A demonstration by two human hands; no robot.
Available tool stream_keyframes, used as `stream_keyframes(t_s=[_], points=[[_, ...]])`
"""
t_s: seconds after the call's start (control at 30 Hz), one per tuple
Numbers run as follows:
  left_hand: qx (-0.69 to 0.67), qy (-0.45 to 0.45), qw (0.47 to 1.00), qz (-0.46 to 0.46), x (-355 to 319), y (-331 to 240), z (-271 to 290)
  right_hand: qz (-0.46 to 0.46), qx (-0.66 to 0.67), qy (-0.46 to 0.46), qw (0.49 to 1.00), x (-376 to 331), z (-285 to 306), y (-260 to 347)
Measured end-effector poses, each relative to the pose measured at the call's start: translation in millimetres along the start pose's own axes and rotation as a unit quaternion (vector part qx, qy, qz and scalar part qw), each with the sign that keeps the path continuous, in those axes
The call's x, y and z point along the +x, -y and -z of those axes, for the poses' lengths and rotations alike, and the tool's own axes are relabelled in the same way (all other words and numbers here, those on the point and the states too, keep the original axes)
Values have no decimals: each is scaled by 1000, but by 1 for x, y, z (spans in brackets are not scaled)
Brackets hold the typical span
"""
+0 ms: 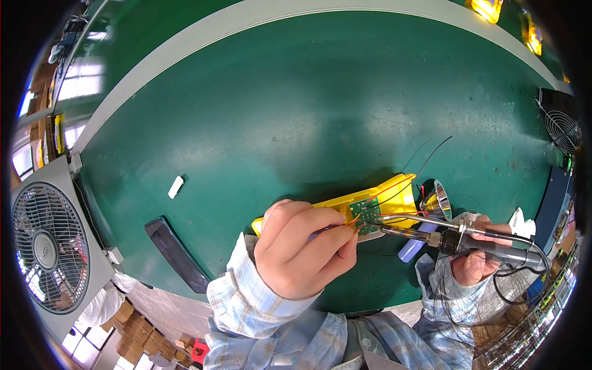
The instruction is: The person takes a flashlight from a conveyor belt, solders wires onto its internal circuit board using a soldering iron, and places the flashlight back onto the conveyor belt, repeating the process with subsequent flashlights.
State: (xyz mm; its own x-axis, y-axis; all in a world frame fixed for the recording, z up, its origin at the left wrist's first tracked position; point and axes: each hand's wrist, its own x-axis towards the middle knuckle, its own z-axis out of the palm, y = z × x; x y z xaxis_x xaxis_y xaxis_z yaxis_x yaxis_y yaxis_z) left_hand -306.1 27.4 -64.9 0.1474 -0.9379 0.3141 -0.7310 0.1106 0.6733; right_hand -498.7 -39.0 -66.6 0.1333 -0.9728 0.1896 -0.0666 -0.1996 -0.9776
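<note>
My left hand is closed in a pinch on a thin orange wire at the edge of a small green circuit board. That board lies on an open yellow plastic housing. A soldering iron with a curved metal feed tube is gripped in my right hand. Its tip points left and reaches the board's lower right edge; whether it touches a joint is too small to tell. Red and black wires run from the board over the housing. Beside it are a purple cylinder and a shiny reflector cup.
On the green table a dark phone lies at the left, near a small white piece. A grey fan stands far left. At the right are a crumpled white tissue and a black box with a round grille.
</note>
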Motion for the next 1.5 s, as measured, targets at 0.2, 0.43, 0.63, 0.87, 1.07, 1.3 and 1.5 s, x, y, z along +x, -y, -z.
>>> stream_keyframes(t_s=[0.2, 0.43, 0.63, 0.87, 1.07, 1.3, 1.5], points=[[-3, 3, 1000, -2, 2, -1, -1, 3, -67, 2, 998, 0, -6, 17], [-2, 4, 1000, 2, 0, 1, -1, 22, -89, 33, 995, -3, -4, 19], [-1, 10, 1000, 8, 2, -3, 0, 18, -66, 29, 997, -3, -3, 21], [3, 8, 1000, 6, 1, -3, 1, 3, -18, 9, 1000, -6, -8, 17], [3, 7, 1000, 1, 4, -7, 0, 21, 42, -103, 994, 2, -3, 19], [-1, 7, 1000, 8, 1, -5, 2, -22, 11, -61, 998, -4, 3, 12], [35, -17, 997, -59, 2, -6, 11, 50, 39, -11, 998, 4, 4, 6]])
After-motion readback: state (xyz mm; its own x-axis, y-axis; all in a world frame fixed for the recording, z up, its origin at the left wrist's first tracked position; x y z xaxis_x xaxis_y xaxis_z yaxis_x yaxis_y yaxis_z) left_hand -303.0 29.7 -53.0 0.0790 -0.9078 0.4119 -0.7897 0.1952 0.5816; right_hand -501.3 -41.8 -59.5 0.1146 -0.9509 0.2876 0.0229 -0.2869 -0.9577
